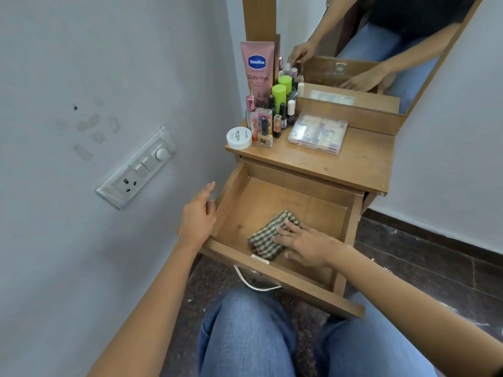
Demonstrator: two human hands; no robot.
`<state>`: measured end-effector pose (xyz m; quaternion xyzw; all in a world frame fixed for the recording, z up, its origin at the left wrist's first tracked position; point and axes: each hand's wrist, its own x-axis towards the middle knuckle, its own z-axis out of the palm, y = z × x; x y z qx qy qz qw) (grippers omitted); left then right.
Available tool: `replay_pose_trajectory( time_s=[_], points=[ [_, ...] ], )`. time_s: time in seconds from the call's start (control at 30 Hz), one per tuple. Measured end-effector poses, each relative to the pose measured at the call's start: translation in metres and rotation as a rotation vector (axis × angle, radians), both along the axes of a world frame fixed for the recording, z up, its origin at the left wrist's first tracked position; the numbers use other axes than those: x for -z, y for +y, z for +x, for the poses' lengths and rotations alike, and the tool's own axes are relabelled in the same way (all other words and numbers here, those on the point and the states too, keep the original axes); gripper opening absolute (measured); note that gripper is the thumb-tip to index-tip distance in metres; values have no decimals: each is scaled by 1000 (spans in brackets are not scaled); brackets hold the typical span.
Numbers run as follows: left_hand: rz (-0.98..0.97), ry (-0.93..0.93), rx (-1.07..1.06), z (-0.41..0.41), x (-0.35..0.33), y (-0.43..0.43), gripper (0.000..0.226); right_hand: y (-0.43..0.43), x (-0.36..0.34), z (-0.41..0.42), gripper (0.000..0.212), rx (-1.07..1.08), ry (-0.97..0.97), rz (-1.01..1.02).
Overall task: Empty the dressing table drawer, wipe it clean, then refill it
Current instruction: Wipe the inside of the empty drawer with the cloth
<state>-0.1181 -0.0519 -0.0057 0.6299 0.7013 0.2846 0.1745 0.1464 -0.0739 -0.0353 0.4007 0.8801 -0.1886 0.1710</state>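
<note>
Your right hand [304, 242] lies flat, fingers straight, pressing the checked cloth [268, 235] onto the floor of the drawer [272, 197] near its front wall. The cloth reaches left of your fingertips, its long axis diagonal, with bare floor beyond it toward the back. Your left hand [197, 216], loose and holding nothing, sits just beside the drawer's left wall.

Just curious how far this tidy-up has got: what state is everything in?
drawer: pulled open, only the checked cloth inside.
checked cloth: bunched on the drawer floor.
right hand: flat, pressing the checked cloth.
left hand: loosely curled beside the drawer, empty.
Vaseline tube: upright, cap down.
white jar: lid on.
clear case: shut, on the tabletop.
</note>
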Motion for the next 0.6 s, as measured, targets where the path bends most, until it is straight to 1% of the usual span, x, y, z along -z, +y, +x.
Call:
replay_pose_trajectory(
  time_s=[0.1,0.23,0.33,0.43,0.5,0.6],
  points=[
    [-46,-43,-84,-2,2,4,46,9,6,-7,54,38,22,-6],
    [-60,-51,-148,-3,1,2,46,37,9,-29,56,47,-17,92],
    [-68,-54,-125,-6,-1,2,48,66,13,-51,58,49,-42,153],
    [-115,33,-56,-4,-1,0,55,90,17,-71,57,50,-45,187],
    [-123,73,-44,-1,2,-2,59,100,18,-77,57,58,18,169],
    [-95,83,-37,2,2,-2,56,100,22,-78,58,86,160,121]
  ],
)
